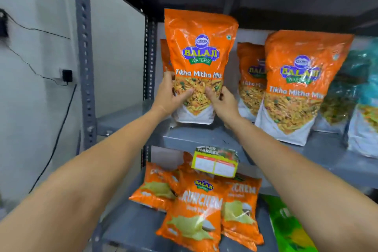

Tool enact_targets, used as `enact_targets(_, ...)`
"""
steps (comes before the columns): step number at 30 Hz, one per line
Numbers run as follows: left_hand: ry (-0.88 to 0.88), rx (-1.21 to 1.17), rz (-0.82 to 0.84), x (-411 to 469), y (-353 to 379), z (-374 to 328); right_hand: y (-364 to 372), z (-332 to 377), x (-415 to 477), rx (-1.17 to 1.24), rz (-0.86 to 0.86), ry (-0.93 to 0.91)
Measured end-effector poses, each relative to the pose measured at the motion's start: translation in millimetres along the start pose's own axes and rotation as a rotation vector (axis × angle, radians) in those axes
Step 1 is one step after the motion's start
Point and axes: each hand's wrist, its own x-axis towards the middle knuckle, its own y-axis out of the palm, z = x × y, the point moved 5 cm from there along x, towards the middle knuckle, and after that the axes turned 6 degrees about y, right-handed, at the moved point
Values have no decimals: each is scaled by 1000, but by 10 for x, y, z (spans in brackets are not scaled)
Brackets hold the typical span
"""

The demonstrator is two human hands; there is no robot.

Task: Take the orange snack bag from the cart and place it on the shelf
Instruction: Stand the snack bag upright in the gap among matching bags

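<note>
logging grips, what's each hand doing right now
Left hand: closed on the lower left of the orange bag.
Right hand: closed on the bag's lower right.

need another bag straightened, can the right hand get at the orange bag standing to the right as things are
Probably not yet: the right hand is gripping the held orange bag together with the left hand. Once it lets go, the standing bag sits close beside it at the shelf front, nothing between.
</note>
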Motion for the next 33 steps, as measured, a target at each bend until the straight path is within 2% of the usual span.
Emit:
enact_targets(5,-143,-54,11,14,103,370,204,-313,122,84,81,89)
enact_targets(9,-278,-192,-29,15,-8,524,50,-388,214,325,-40,248)
enact_targets(11,-336,-182,9,-35,-39,575,13,-400,185,371,-45,281)
enact_targets(14,-358,-21,81,-86,-23,616,92,-429,131,242,54,248)
enact_targets(16,-368,-9,67,-71,-24,635,133,-430,132,174,76,219)
enact_targets(25,-510,26,-204,-42,-248,770,636,-247,337,36,171,6)
enact_targets(31,-511,87,-244,-32,-295,791,757,-347,395,64,204,-71)
enact_targets(33,-498,142,-295,-43,-328,745,743,-347,383,45,173,-47)
